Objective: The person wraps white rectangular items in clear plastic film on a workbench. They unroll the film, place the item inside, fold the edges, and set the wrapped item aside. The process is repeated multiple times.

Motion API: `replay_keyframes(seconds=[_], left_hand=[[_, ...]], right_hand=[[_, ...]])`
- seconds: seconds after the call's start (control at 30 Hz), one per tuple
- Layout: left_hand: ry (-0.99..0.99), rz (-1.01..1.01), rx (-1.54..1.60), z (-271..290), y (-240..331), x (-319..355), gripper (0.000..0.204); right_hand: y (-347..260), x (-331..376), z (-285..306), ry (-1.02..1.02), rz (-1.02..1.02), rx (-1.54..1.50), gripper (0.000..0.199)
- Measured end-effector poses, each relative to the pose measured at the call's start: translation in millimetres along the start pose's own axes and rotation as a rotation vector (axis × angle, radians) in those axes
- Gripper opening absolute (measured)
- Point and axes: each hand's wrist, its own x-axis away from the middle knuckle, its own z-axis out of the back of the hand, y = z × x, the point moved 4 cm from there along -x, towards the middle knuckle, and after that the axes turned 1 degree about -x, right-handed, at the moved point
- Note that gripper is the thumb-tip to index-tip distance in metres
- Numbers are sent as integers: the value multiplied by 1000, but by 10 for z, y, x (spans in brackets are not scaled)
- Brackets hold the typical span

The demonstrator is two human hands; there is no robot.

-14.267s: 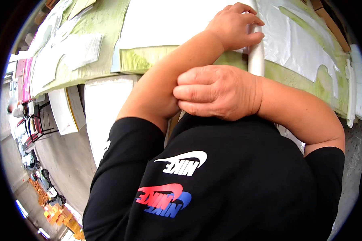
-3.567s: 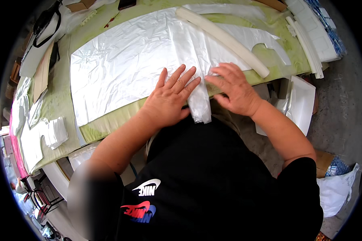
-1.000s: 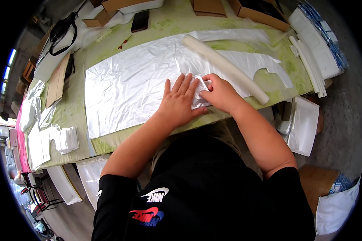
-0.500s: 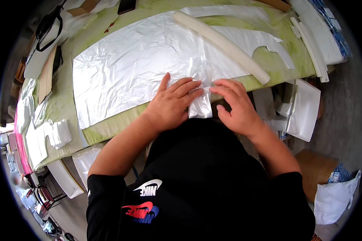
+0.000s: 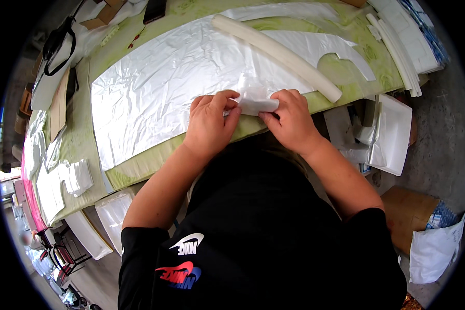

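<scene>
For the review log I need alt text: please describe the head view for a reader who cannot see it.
Seen from above, a person's left hand and right hand pinch a small folded piece of white plastic film at the near edge of a green table. A large crinkled white plastic sheet covers the table, with a long white foam tube lying across it.

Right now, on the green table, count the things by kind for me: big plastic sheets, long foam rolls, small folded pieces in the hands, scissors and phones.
Large crinkled white plastic sheet: 1
Long white foam roll: 1
Small folded white plastic piece, held between left hand and right hand: 1
Black-handled scissors: 1
Dark flat phone: 1
Total: 5
</scene>
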Motion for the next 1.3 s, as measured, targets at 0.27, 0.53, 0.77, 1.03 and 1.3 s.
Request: replay_keyframes(seconds=[0.27,0.53,0.77,1.03,1.3], left_hand=[[24,106,15,-92,-72,-35,38],[-60,-187,-230,-166,170,-53,63],[-326,-66,-357,-283,153,-102,71],[-124,56,-205,-78,147,-29,73],[-350,692,1008,44,32,1098,53]], right_hand=[[23,-131,-63,-131,-174,135,25],[45,-209,-76,-254,-225,244,23],[14,-235,-47,-144,-307,92,50],[31,-324,-64,-319,-306,224,57],[-165,-263,-14,-376,-280,180,52]])
